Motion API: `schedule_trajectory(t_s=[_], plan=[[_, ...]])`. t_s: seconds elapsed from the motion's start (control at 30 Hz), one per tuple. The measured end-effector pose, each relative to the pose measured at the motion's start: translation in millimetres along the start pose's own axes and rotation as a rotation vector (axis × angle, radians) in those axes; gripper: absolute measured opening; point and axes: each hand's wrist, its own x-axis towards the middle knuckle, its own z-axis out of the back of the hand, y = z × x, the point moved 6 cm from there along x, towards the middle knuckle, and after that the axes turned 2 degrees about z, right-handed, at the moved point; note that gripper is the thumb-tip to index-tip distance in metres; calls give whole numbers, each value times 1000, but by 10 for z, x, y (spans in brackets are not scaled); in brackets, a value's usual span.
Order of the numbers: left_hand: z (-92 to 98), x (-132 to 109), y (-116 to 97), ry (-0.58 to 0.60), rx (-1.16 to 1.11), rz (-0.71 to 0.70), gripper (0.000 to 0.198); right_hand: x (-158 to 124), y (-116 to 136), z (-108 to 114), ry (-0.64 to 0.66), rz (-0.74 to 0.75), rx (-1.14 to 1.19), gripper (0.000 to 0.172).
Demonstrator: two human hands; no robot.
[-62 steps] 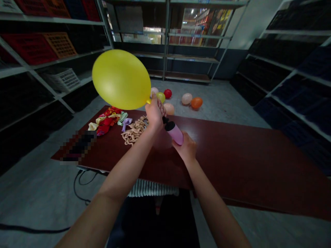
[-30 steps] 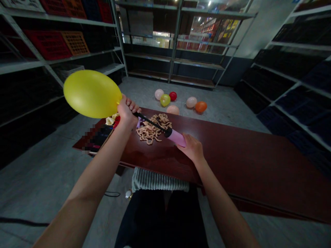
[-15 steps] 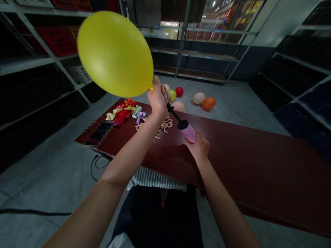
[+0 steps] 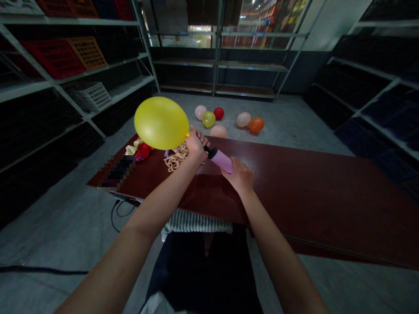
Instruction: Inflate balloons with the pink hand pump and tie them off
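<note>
My left hand (image 4: 196, 143) is closed around the neck of an inflated yellow balloon (image 4: 161, 123), at the front end of a hand balloon pump (image 4: 222, 161). The nozzle is hidden in that hand. My right hand (image 4: 240, 175) is wrapped around the rear of the pump's pink-purple barrel, which has a black collar close to my left hand. Below the balloon, a heap of long beige uninflated balloons (image 4: 176, 159) lies on the table. Red and pale yellow uninflated balloons (image 4: 142, 151) are farther left, partly covered by the yellow one.
The dark red-brown table (image 4: 304, 192) stretches right. A pixelated dark object (image 4: 119, 171) lies at its left end. On the floor beyond are several inflated balloons, among them an orange balloon (image 4: 256, 125) and a red balloon (image 4: 218, 113). Shelves with crates (image 4: 87, 52) stand left.
The yellow balloon has dropped lower and looks smaller in view. My hands have come closer together, and the pump's black rod, exposed before, has mostly slid into the barrel.
</note>
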Motion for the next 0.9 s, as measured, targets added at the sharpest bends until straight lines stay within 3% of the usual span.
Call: schedule_trajectory(t_s=[0.33, 0.57, 0.73, 0.9], plan=[[358, -84, -659, -24, -62, -108, 55, -19, 139, 5, 85, 119, -51, 35], [372, -143, -1117, 11, -85, -152, 53, -44, 123, -34, 74, 147, -17, 35], [228, -229, -1073, -1, -77, -183, 53, -45, 68, -37, 40, 135, -29, 36], [75, -237, -748, 19, -57, -208, 54, -29, 36, -18, 22, 93, -18, 37]])
